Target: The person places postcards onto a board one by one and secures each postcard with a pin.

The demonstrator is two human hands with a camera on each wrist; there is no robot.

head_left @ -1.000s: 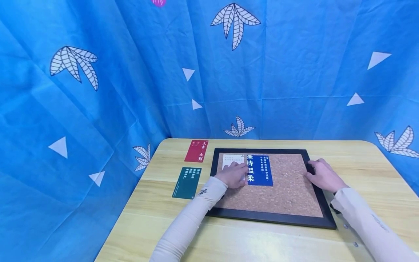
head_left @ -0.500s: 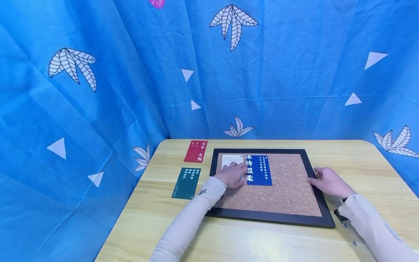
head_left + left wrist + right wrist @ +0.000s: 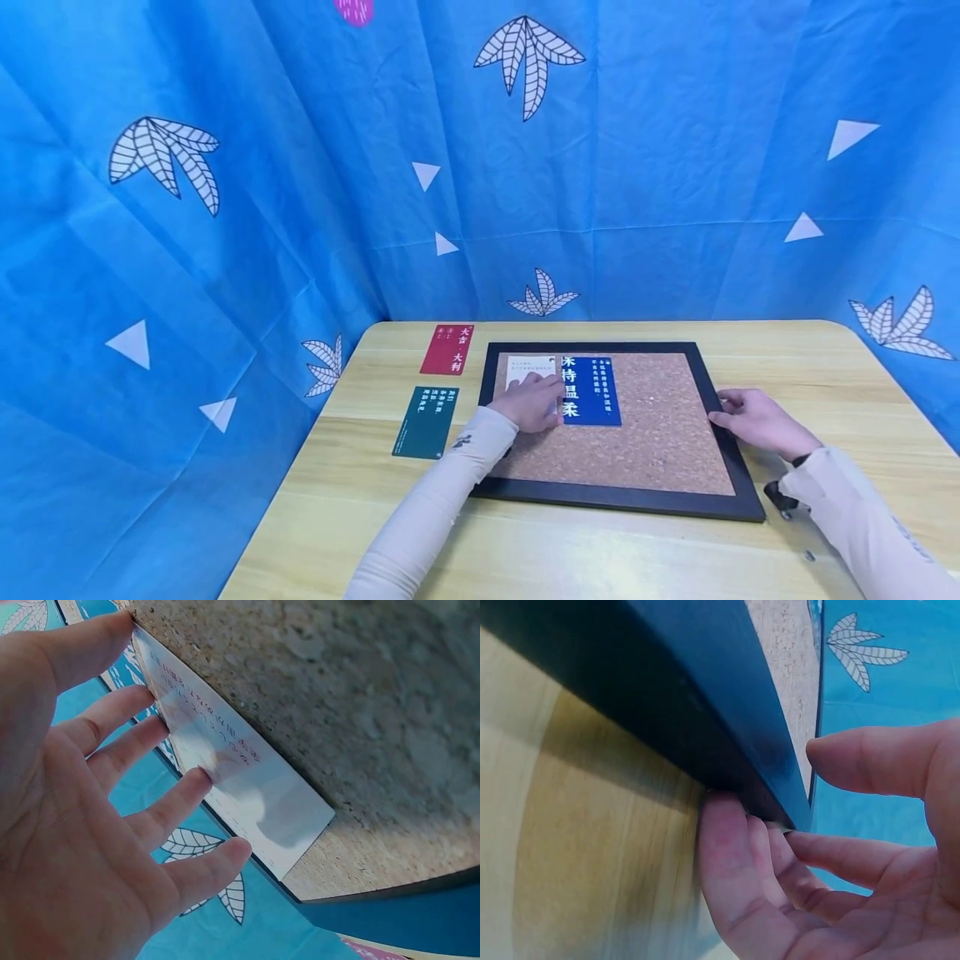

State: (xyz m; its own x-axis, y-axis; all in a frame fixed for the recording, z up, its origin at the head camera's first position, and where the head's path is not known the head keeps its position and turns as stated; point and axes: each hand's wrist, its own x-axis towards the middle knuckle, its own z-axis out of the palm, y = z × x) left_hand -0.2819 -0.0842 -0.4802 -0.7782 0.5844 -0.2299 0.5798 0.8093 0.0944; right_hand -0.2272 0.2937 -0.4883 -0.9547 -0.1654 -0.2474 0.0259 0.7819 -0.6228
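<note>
A cork board [image 3: 637,458] in a black frame lies on the table. On its upper left part are a white card [image 3: 528,367] and a blue card [image 3: 592,392] with white characters, side by side. My left hand [image 3: 528,402] rests over the white card and hides its lower part. In the left wrist view, its spread fingertips touch the edge of the white card [image 3: 225,742]. At the frame's right side, my right hand [image 3: 757,423] grips the edge. Its fingers [image 3: 724,847] curl against the outer underside, and the thumb reaches over the top.
Left of the board, a red card [image 3: 447,350] lies above a green card [image 3: 425,422] on the wooden table [image 3: 600,558]. A blue printed curtain [image 3: 645,167] hangs behind and to the left. Small dark specks lie near the right sleeve.
My right hand has slid outward from over the frame's right side to its outer edge, slightly nearer me. The left hand and both cards on the board have stayed in place.
</note>
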